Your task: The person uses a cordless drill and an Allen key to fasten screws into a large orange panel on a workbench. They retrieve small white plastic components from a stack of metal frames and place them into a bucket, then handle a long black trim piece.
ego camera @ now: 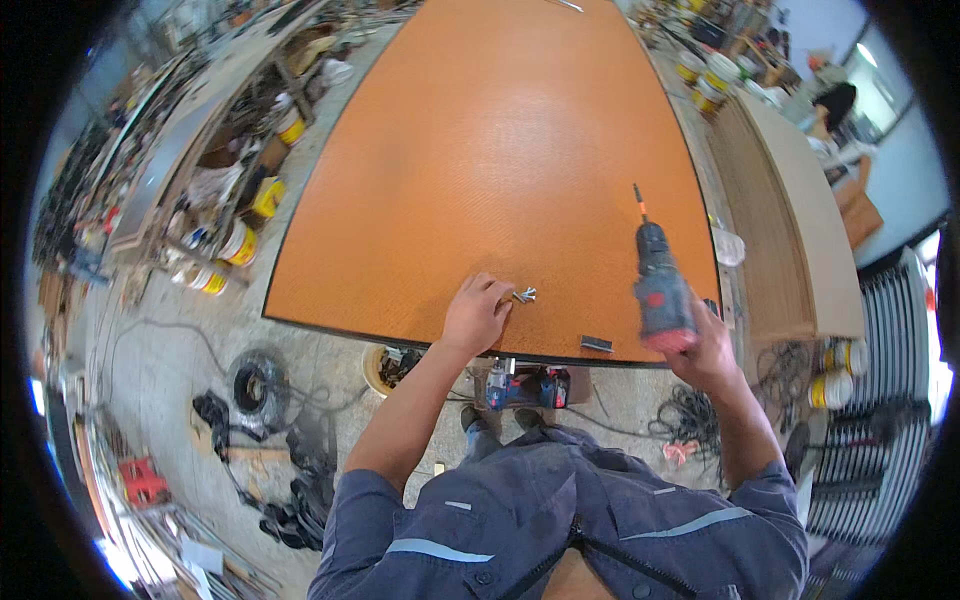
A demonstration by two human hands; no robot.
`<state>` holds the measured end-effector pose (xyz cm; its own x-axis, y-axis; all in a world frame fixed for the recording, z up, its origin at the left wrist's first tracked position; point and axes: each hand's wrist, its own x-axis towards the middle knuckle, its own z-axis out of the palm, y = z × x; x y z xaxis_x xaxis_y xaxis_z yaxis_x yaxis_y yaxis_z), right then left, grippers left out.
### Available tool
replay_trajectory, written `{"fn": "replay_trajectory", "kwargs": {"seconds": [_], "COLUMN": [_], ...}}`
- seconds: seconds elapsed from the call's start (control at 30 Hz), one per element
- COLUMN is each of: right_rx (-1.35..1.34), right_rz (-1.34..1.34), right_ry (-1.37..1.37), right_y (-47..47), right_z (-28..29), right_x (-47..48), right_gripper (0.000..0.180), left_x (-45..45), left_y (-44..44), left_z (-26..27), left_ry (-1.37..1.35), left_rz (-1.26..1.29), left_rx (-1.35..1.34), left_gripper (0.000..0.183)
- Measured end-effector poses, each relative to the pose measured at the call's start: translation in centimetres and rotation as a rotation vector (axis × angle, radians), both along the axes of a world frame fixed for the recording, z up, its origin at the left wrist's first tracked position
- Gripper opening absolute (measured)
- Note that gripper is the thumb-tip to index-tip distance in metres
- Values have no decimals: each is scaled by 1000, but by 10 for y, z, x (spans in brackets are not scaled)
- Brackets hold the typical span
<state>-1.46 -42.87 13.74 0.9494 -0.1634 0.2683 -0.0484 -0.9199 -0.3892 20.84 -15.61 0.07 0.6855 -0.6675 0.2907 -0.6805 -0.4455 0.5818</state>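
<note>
An orange-topped table (487,165) with a black edge stretches out before me. My left hand (478,311) rests at its near part, fingertips beside a small pile of screws (527,295); whether it pinches one cannot be told. In my right hand (705,345) is a cordless drill (660,292) with a long bit, pointing away from me over the right side of the table. A small dark strip (596,343) lies near the front edge, between the hands. Below that edge sits a blue power tool (525,386) with a battery.
A bucket (379,369) of small parts stands below the table's front edge. Cables (682,420) and a tyre-like ring (256,382) lie on the floor. Cluttered shelving (217,150) runs along the left, a long wooden panel box (780,225) along the right. Another person (829,94) is at far right.
</note>
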Motion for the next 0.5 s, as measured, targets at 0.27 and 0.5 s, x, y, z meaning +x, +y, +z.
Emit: {"fn": "replay_trajectory", "kwargs": {"seconds": [0.27,0.5], "right_rx": [686,602], "right_rz": [-455,-339], "right_ry": [-204,-124], "right_y": [94,134], "right_z": [-45,-83], "right_x": [-121,-143], "right_gripper": [17,15], "left_x": [23,3], "left_y": [-15,34], "left_z": [-18,4], "left_ry": [-31,780], "left_rz": [-217,46], "left_rx": [21,-341], "left_gripper": [11,7]}}
